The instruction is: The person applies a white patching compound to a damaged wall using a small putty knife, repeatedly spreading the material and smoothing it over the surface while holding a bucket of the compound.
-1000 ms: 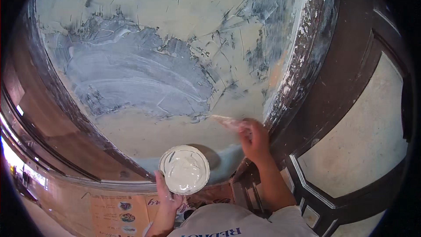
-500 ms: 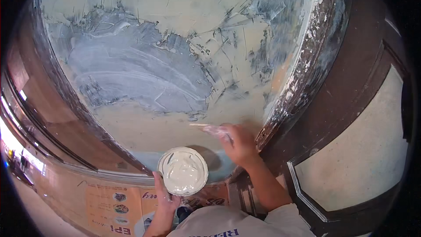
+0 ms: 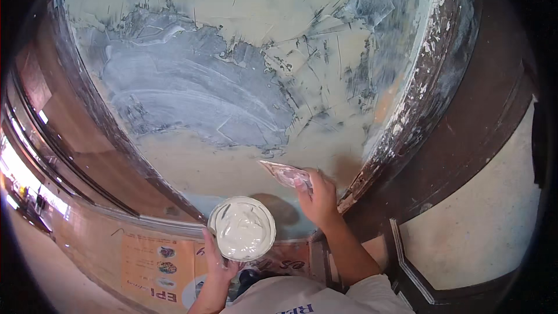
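My left hand [image 3: 218,260] grips a round tub [image 3: 271,216] by its left side and underside, close to my body. Cream-white filler paste [image 3: 244,231] lies in it, glossy and swirled. In my right hand [image 3: 321,200] is a putty knife [image 3: 283,173], its flat, flared blade smeared with pale paste. The blade points left, just in front of the wall panel [image 3: 195,90]; whether its edge touches I cannot tell. Across this panel run cream and blue-grey patches with dark scratches, and its lower part is smoother and beige.
A dark, paint-flecked frame [image 3: 407,81] curves along the panel's right side. A brown frame [image 3: 93,113] bounds the left. Further right is a dark door or panel with a pale inset [image 3: 476,215]. An orange printed sheet [image 3: 139,267] lies low on the left.
The putty knife has turned so more of its flat blade shows, and my right hand is slightly lower. My left hand still holds the tub. The view has shifted a little.
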